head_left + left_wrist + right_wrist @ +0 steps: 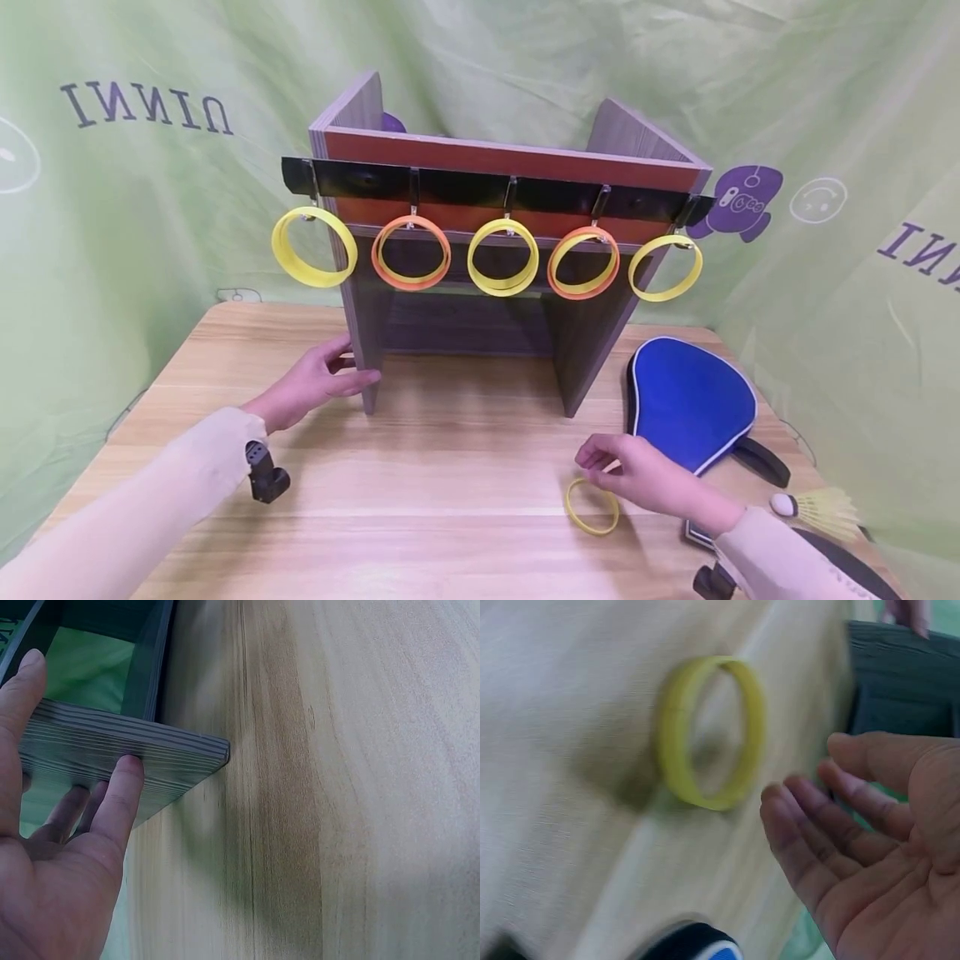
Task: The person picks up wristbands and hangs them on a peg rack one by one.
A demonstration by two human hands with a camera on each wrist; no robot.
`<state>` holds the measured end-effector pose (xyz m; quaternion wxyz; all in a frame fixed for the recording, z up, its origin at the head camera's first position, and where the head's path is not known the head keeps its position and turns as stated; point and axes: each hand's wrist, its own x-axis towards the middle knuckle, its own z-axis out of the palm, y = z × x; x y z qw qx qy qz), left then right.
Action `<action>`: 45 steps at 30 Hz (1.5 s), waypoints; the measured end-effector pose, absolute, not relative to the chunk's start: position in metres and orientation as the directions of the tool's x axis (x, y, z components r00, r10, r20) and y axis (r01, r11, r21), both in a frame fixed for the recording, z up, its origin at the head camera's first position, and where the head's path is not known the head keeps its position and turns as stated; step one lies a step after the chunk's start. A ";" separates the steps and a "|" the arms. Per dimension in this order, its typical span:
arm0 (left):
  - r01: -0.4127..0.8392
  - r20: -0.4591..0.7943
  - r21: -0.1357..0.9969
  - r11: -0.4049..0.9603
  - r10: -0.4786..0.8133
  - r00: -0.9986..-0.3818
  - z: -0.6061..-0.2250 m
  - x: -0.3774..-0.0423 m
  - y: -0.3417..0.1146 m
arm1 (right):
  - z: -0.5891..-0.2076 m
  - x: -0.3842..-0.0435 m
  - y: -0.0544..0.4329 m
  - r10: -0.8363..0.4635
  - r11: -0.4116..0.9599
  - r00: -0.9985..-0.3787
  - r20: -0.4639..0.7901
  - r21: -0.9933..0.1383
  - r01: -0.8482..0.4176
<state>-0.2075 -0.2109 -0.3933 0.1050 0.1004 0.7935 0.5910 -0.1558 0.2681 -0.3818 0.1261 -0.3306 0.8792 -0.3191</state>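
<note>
My left hand (318, 379) holds the left side panel (127, 735) of a grey wood-grain stand near its lower front edge. The fingers lie on the outer face and the thumb reaches over the front edge. Close beside a loose yellow ring (677, 742), my right hand (633, 475) is half-curled with a gap between it and the ring in the right wrist view. The ring's shadow falls on the wooden table (450, 517) next to it. Across the stand's top runs a black strip (465, 185) with hooks, from which several yellow and orange rings (504, 287) hang.
Right of the stand lies a blue racket case (690, 400) with white piping and a black strap (761, 462). A yellow shuttlecock (817, 508) rests near the table's right edge. Green printed cloth (487, 50) encloses the table's back and sides.
</note>
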 end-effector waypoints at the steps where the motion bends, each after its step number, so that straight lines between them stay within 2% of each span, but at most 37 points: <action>1: 0.033 -0.049 0.960 0.279 0.285 -0.957 -0.394 -0.208 -0.211 | -0.386 -0.154 0.268 -0.663 0.584 -0.748 -0.008 -0.630 -0.511; 9: 0.024 -0.058 0.959 0.284 0.278 -0.959 -0.395 -0.211 -0.209 | -0.397 -0.147 0.267 -0.677 0.628 -0.735 -0.028 -0.543 -0.558; 21: 0.027 -0.053 0.959 0.281 0.273 -0.961 -0.396 -0.209 -0.210 | -0.403 -0.143 0.262 -0.603 0.711 -0.794 -0.080 -0.505 -0.489; 29: 0.024 -0.060 0.956 0.294 0.274 -0.960 -0.395 -0.208 -0.210 | -0.403 -0.144 0.261 -0.610 0.708 -0.792 -0.040 -0.477 -0.521; 36: 0.006 -0.077 0.960 0.280 0.283 -0.956 -0.397 -0.207 -0.209 | -0.399 -0.146 0.265 -0.612 0.664 -0.790 -0.032 -0.563 -0.492; 41: 0.016 -0.071 0.956 0.292 0.285 -0.956 -0.396 -0.206 -0.210 | -0.397 -0.149 0.269 -0.654 0.581 -0.756 -0.016 -0.650 -0.490; 45: 0.018 -0.070 0.957 0.290 0.288 -0.955 -0.395 -0.207 -0.210 | -0.394 -0.151 0.272 -0.691 0.507 -0.714 -0.112 -0.780 -0.367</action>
